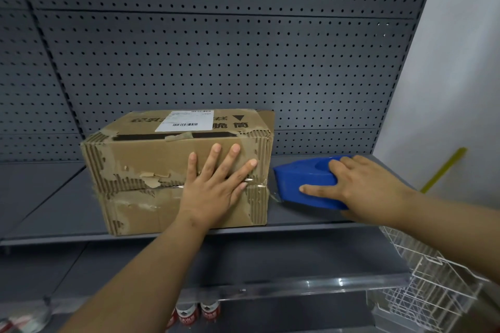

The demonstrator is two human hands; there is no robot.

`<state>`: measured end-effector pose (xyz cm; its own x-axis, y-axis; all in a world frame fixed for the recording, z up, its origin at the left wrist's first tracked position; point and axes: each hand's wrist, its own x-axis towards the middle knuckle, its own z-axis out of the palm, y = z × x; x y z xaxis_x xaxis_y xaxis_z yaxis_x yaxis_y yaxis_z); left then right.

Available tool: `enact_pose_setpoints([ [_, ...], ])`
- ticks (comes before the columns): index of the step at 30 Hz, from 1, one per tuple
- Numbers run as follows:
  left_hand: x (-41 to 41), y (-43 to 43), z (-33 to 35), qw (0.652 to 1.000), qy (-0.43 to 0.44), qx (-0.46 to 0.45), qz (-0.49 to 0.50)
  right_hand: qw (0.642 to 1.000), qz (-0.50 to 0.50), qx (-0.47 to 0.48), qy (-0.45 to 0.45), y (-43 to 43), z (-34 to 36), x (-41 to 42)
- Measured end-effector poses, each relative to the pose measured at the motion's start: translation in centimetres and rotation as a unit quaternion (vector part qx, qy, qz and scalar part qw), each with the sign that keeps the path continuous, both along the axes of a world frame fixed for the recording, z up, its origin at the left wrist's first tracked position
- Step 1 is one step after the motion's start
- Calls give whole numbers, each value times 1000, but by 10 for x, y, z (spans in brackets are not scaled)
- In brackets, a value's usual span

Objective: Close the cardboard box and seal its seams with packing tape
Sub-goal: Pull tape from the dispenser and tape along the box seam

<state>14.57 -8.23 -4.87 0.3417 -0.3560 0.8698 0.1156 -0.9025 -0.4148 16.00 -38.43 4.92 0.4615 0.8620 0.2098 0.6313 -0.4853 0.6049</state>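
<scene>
A worn cardboard box [140, 167] lies on a grey shelf [48, 197] with its flaps closed; the flap seam runs across the side facing me. A white label is stuck on its top. My left hand [216, 184] presses flat on that side, fingers spread over the seam. A strip of clear tape [259, 186] stretches from the seam's right end to a blue tape dispenser [300, 181]. My right hand [357, 184] grips the dispenser just to the right of the box.
A grey pegboard wall [216, 48] backs the shelf. A white wire basket [433, 278] hangs at the lower right. Red-capped bottles [197, 311] stand on the shelf below. A yellow strip [443, 170] leans on the white wall at right.
</scene>
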Motion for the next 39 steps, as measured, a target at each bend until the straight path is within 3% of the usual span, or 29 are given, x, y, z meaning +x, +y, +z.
enact_pose_setpoints([
  [8, 3, 0, 1, 1000, -8, 6, 0, 998, 5, -55, 28, -25, 10, -5],
  [15, 0, 1, 1, 1000, 0, 5, 5, 999, -24, -35, 14, 4, 4, -4],
  [21, -2, -1, 0, 1000, 3, 1, 6, 987, -87, -81, 105, 34, 1, -20],
  [32, -1, 0, 3, 1000, -1, 1, 13, 988, -136, -59, 41, 30, 7, -8],
  [36, 2, 1, 0, 1000, -9, 4, 15, 976, -188, -81, 77, 7, -8, 5],
  [39, 2, 0, 3, 1000, -9, 10, 21, 977, -202, -25, 63, 5, -3, 9],
])
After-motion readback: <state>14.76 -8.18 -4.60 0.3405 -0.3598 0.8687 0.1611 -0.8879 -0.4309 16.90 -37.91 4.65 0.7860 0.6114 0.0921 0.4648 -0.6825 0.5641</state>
